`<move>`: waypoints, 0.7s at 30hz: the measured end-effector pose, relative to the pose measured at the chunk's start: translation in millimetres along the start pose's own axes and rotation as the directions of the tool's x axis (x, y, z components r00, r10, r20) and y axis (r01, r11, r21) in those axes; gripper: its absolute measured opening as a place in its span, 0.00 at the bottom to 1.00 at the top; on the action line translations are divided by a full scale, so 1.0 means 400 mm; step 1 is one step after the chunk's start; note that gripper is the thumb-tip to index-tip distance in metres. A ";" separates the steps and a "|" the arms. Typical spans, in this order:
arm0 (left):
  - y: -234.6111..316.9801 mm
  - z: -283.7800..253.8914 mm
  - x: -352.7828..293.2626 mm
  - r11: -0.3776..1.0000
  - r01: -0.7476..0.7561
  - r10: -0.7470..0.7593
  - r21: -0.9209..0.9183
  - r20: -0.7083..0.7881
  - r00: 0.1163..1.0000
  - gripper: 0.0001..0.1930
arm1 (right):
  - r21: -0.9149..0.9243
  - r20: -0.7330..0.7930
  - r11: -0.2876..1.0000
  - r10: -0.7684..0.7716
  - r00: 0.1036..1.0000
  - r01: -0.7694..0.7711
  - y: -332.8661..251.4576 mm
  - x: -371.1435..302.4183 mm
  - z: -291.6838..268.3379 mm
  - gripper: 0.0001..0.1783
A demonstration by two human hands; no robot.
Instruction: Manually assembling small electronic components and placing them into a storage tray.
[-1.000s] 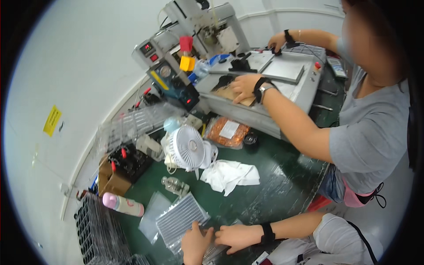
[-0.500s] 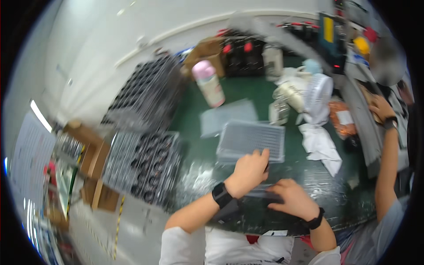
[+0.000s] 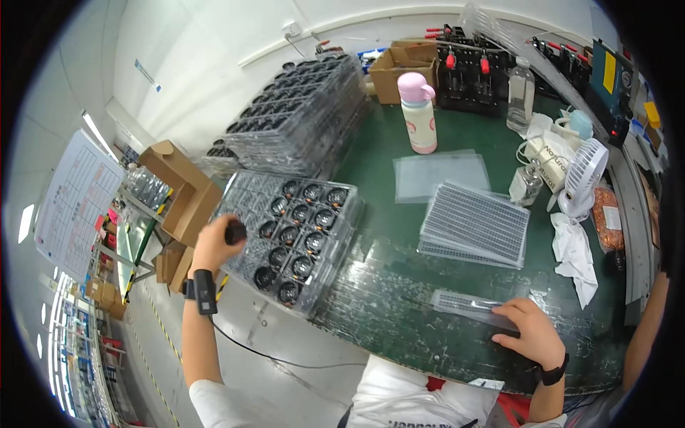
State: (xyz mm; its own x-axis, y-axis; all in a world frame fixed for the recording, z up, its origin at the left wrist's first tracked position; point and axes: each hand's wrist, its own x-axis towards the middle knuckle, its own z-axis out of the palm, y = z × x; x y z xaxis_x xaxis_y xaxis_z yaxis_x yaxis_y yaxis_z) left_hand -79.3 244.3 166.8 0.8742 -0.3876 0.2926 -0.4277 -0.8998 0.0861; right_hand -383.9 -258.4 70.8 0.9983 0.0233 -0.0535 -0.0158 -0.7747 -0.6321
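Observation:
My left hand (image 3: 212, 247) is over the left part of a clear plastic tray (image 3: 335, 267), its fingers closed round a black round part (image 3: 235, 231). Similar black round parts (image 3: 300, 213) sit in the tray's pockets toward the right; the pockets near my hand look bare. My right hand (image 3: 534, 334) rests on the green table, thumb and forefinger spread apart. Its fingertips touch the right end of a narrow translucent strip (image 3: 464, 302) with rows of small marks. Beyond the strip lies a stack of translucent sheets (image 3: 477, 222) with a fine grid pattern.
Tall stacked trays of black parts (image 3: 300, 118) stand behind the open tray. A pink-capped bottle (image 3: 419, 118), plain sheets (image 3: 435, 175), a small glass bottle (image 3: 526, 183), a white fan (image 3: 584, 175) and crumpled tissue (image 3: 573, 257) sit on the table (image 3: 385, 285). Another person's arm (image 3: 648, 328) is at far right.
My left hand has moved from the table's front middle, beside my right hand, leftward to the tray, and now holds a black round part. The view has turned left.

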 end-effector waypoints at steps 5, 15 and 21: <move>-0.027 0.034 0.009 0.993 -0.109 0.093 0.033 0.323 0.942 0.26 | 0.029 -0.015 1.000 0.005 1.000 -0.004 0.013 0.007 0.003 0.26; -0.008 0.008 -0.018 0.989 -0.137 0.146 -0.053 0.268 0.952 0.26 | 0.006 -0.040 1.000 -0.025 0.999 0.025 0.014 0.008 0.003 0.25; -0.012 -0.015 -0.086 0.999 -0.014 -0.003 0.049 0.326 0.946 0.26 | -0.015 -0.054 1.000 -0.027 0.998 0.026 0.013 0.006 0.005 0.25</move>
State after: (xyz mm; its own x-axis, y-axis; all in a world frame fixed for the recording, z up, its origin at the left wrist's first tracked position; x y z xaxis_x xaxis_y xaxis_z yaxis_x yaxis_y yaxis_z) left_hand -108.7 263.3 162.0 0.9027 -0.4289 -0.0337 -0.4278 -0.9032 0.0356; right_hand -381.7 -260.9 65.8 0.9999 0.0097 0.0056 0.0111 -0.7834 -0.6214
